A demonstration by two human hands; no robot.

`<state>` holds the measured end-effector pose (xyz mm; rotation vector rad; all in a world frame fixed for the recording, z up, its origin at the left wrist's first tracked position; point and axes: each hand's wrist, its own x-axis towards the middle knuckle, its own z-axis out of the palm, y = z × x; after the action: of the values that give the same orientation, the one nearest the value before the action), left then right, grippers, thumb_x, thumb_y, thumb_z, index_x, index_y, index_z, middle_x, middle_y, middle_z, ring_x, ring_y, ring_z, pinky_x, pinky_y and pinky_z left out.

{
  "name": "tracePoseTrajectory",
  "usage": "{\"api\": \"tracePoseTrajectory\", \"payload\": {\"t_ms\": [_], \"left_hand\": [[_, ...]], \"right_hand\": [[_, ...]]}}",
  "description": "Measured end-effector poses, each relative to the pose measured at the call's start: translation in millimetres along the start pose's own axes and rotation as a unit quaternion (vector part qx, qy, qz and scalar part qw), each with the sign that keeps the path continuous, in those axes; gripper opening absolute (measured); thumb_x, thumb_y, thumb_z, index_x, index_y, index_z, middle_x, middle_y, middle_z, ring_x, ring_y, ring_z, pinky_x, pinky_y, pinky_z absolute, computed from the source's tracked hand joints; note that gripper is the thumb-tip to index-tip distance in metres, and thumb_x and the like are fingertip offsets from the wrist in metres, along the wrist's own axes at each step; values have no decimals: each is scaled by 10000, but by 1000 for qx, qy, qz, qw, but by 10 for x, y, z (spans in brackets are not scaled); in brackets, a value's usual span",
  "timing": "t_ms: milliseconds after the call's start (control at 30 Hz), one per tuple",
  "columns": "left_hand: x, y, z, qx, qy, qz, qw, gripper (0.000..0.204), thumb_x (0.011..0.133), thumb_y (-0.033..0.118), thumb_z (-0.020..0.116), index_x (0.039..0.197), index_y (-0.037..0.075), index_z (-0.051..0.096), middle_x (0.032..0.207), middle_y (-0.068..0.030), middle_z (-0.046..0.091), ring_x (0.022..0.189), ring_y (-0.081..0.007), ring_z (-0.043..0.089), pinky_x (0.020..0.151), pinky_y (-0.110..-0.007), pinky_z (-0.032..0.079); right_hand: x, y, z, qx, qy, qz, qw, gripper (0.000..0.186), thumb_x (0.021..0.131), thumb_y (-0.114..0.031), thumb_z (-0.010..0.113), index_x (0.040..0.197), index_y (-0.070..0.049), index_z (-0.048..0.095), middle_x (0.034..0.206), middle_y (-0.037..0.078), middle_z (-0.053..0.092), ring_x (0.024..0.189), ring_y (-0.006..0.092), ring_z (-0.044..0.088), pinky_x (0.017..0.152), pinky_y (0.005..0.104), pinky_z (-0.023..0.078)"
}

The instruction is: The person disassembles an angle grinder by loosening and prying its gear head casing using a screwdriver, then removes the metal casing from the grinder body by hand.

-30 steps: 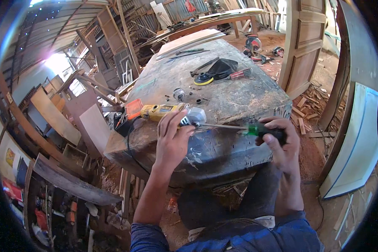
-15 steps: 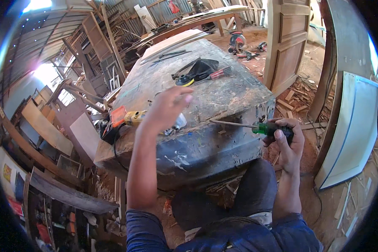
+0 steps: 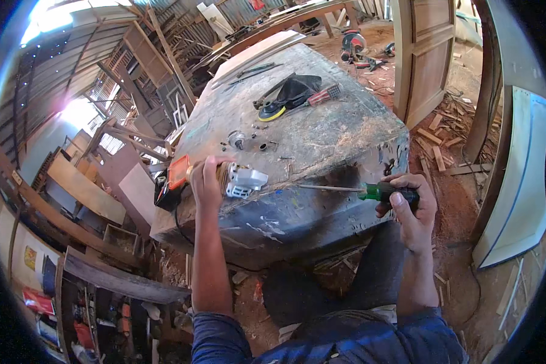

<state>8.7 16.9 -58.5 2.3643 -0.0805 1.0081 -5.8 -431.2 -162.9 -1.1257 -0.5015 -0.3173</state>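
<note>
My left hand is wrapped round the yellow body of an angle grinder whose silver gear head points right, near the front edge of the worn workbench. In my right hand is a screwdriver with a green and black handle; its long shaft points left toward the bench's front edge. A round metal part sits on the bench beyond the grinder, with a small dark ring and tiny loose pieces beside it.
Farther up the bench lie a yellow-edged disc, a black bag and a red-handled tool. An orange and black box stands at the left edge. A wooden door rises at the right; wood scraps litter the floor.
My left hand has come down from above the bench and taken hold of the grinder. The loose metal parts behind it now show. My right hand keeps the screwdriver in nearly the same place.
</note>
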Motion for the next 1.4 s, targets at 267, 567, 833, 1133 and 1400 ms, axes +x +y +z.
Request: {"api": "tracePoseTrajectory", "payload": {"t_ms": [267, 567, 833, 1133, 1400], "left_hand": [[-357, 224, -326, 18, -7, 116, 993, 533, 1038, 299, 444, 1195, -39, 824, 1126, -207, 833, 1070, -347, 766, 1040, -461, 533], [-183, -109, -192, -45, -14, 98, 994, 441, 940, 300, 509, 1027, -45, 769, 984, -191, 808, 926, -296, 771, 876, -422, 584], [48, 75, -35, -63, -55, 72, 994, 382, 958, 252, 536, 1113, -26, 749, 1038, -188, 815, 994, -285, 777, 926, -410, 576], [51, 174, -38, 2, -86, 76, 993, 532, 928, 425, 497, 1054, -2, 787, 1029, -182, 800, 1017, -333, 743, 968, -448, 526], [50, 86, -49, -4, -81, 106, 991, 408, 954, 326, 547, 1042, -1, 775, 1012, -189, 798, 991, -370, 759, 994, -457, 515]], "right_hand": [[-28, 88, 36, 33, 11, 29, 999, 309, 1101, -213, 751, 1277, 15, 639, 1301, 195, 692, 880, 214, 755, 729, 359, 662], [39, 7, 335, 47, -28, -7, 999, 293, 1105, -177, 738, 1293, 17, 624, 1308, 202, 698, 887, 218, 760, 760, 368, 664], [277, -62, 726, 22, -9, -97, 995, 255, 1117, -139, 712, 1300, 18, 628, 1306, 199, 705, 925, 200, 762, 806, 345, 643], [390, 113, 934, -46, -38, -101, 993, 254, 1112, -134, 724, 1286, 31, 640, 1281, 181, 733, 900, 169, 752, 812, 318, 633], [396, 139, 900, -37, -41, -94, 994, 269, 1108, -159, 733, 1277, 30, 643, 1319, 211, 715, 943, 191, 755, 828, 330, 636]]}}
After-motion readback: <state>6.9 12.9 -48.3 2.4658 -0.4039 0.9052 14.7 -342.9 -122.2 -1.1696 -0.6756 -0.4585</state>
